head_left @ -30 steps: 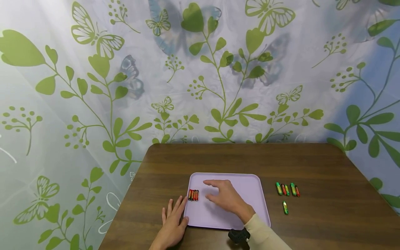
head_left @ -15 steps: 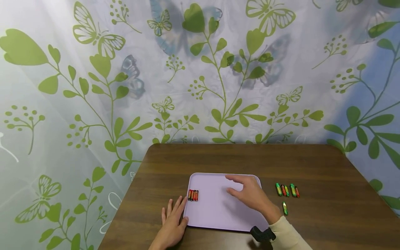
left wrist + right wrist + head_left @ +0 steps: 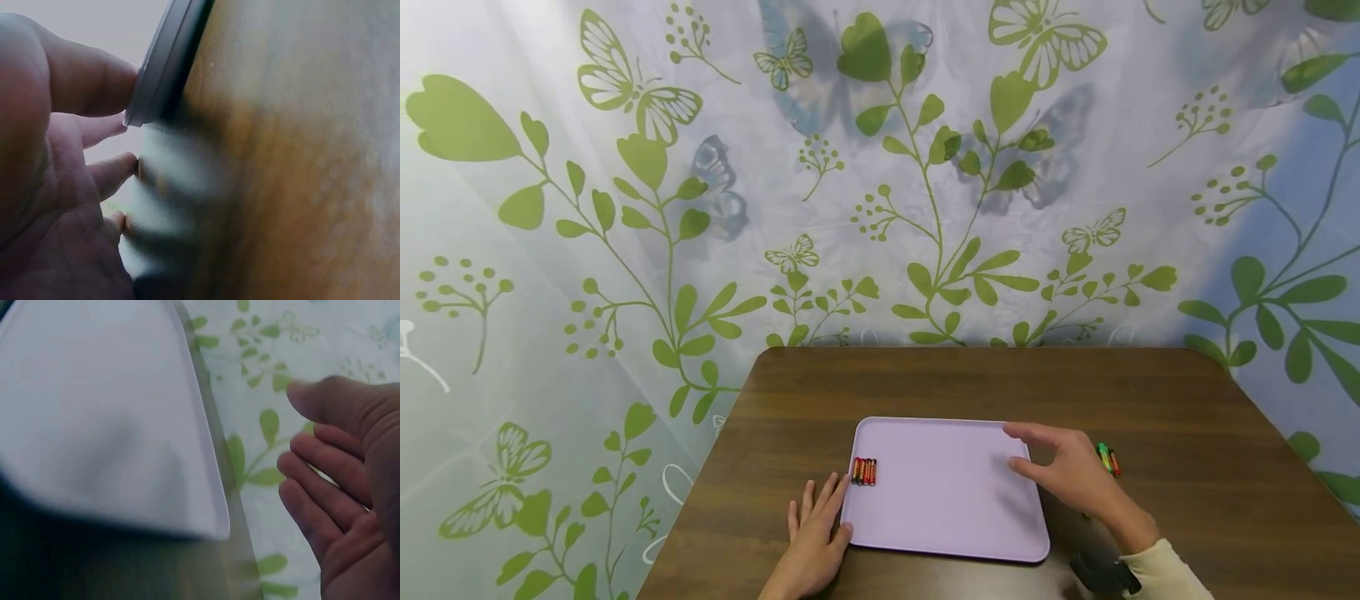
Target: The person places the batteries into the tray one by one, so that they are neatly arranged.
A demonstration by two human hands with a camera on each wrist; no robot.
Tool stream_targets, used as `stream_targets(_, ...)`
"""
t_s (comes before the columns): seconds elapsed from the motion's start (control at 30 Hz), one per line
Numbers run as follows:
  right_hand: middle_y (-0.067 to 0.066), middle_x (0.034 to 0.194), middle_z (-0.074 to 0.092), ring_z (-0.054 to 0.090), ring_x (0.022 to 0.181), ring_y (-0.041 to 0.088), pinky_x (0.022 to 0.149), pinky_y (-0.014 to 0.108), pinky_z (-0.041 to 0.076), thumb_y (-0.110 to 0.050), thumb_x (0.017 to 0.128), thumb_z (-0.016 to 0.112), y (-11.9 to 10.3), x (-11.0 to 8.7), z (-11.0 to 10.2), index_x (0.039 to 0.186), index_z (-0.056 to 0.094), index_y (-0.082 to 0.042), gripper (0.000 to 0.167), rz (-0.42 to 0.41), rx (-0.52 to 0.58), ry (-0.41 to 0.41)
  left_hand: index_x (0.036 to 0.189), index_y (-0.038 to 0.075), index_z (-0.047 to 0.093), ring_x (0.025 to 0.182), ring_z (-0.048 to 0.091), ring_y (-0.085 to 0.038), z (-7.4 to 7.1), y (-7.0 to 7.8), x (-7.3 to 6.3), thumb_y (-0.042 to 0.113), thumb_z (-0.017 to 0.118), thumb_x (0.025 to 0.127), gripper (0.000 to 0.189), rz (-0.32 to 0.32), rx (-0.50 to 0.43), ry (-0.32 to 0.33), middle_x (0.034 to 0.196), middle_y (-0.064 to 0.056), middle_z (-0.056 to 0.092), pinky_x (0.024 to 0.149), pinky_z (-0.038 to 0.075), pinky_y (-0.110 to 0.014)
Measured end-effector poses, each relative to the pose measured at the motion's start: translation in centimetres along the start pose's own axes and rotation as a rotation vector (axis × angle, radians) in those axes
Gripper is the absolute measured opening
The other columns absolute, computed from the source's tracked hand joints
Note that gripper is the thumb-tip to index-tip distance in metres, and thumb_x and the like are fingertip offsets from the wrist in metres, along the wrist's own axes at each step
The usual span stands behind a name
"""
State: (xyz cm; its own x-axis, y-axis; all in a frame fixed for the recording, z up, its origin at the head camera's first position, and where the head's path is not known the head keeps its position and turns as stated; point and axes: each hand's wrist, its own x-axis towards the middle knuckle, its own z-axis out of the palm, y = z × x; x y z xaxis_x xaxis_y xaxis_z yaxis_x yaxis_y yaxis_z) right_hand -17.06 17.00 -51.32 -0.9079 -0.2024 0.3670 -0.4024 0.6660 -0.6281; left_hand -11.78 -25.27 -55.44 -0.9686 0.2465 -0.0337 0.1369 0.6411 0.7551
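Observation:
A lilac tray point(image 3: 947, 492) lies on the brown table. Against its left rim, several red-and-black batteries point(image 3: 864, 472) stand side by side in a row. My left hand point(image 3: 812, 533) rests beside the tray's left edge, fingers straight; in the left wrist view its thumb point(image 3: 94, 81) touches the rim. Above the tray's right edge hovers my right hand point(image 3: 1078, 471), empty, with thumb and fingers apart. The right wrist view shows that hand point(image 3: 350, 481) with nothing in it. Right of it, a green battery point(image 3: 1104, 457) and a red one point(image 3: 1116, 463) show; other batteries there are hidden.
The wooden table point(image 3: 1210, 433) reaches past the tray on all sides. A curtain point(image 3: 880, 167) printed with green leaves and butterflies hangs behind the table and along its left side. A black wrist device point(image 3: 1105, 575) sits below my right sleeve.
My right hand has moved right, from over the middle of the tray to its right edge, and now covers most of the loose batteries. The left hand has stayed in place.

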Motion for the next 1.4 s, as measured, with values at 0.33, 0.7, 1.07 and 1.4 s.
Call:
stream_targets(0.33,-0.002,0.129,0.081,0.072,0.117,-0.002,0.091,0.025,0.064,-0.028,0.089,0.093,3.2,-3.5,-4.2,0.134,0.079,-0.016,0.048,0.091,0.044,-0.07,0.171,0.014,0.04,0.165,-0.005,-0.061,-0.1,0.1,-0.2,0.011,0.064,0.105,0.07,0.003,0.002,0.006,0.18,-0.024,0.027,0.122,-0.017,-0.081)
stream_targets(0.7,0.009,0.129,0.081,0.073,0.111,-0.005,0.087,0.009,0.056,-0.026,0.084,0.097,5.7,-6.3,-6.3,0.132,0.08,-0.014,0.052,0.136,0.005,-0.084,0.171,0.014,0.039,0.165,-0.006,-0.061,-0.1,0.2,0.0,0.012,0.064,0.106,0.07,0.006,-0.002,0.004,0.18,-0.024,0.026,0.122,-0.018,-0.081)
stream_targets(1.07,0.002,0.124,0.083,0.074,0.113,0.003,0.087,0.017,0.058,-0.037,0.08,0.099,7.0,-7.4,-5.6,0.128,0.081,-0.025,0.053,0.214,-0.114,-0.157,0.171,0.014,0.039,0.166,-0.006,-0.06,-0.1,0.2,-0.2,0.012,0.064,0.106,0.07,-0.003,-0.001,-0.003,0.18,-0.023,0.026,0.122,-0.018,-0.08)
stream_targets(1.4,-0.004,0.119,0.084,0.075,0.113,0.014,0.088,0.023,0.058,-0.041,0.074,0.101,6.8,-7.5,-4.9,0.123,0.083,-0.03,0.053,0.172,-0.227,-0.119,0.171,0.014,0.039,0.165,-0.005,-0.06,-0.3,0.2,-0.2,0.012,0.065,0.106,0.07,0.002,-0.003,0.001,0.179,-0.024,0.026,0.122,-0.018,-0.081)
